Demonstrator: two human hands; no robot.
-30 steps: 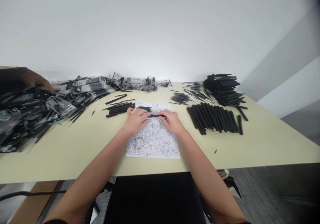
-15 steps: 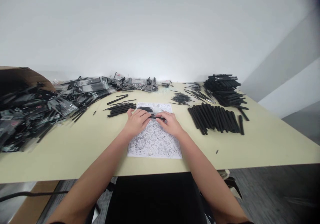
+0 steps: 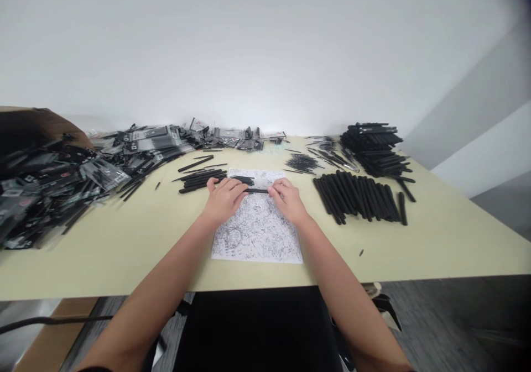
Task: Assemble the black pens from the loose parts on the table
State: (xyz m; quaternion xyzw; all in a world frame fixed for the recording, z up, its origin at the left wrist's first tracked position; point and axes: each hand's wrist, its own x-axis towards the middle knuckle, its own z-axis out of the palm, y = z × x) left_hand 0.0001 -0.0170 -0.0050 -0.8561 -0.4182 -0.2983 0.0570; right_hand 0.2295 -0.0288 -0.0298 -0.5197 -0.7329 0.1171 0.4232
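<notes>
Dark sleeve edge [image 3: 95,369] on left arm [image 3: 153,289], thin dark sliver [image 3: 407,370] at right arm [image 3: 348,289], likely matching sleeve, mostly cut off. Forearms slim, bare down to left hand [image 3: 224,200] and right hand [image 3: 289,200]. Black garment [image 3: 253,328] over lap looked plain; top or trousers, couldn't tell. Nails too small to make out

One scribbled sheet [image 3: 259,234] lies near the middle of the front edge of the surface [image 3: 136,239], with one black stick [image 3: 258,190] held over it. Two small dark pieces lie apart, one near the front edge [image 3: 361,252] and one farther back on the left [image 3: 157,186], and one cardboard box [image 3: 62,126] shows at far left. The thick sticks [image 3: 357,195], thin rods [image 3: 302,163] and packets [image 3: 151,140] overlap too much for an exact count.
</notes>
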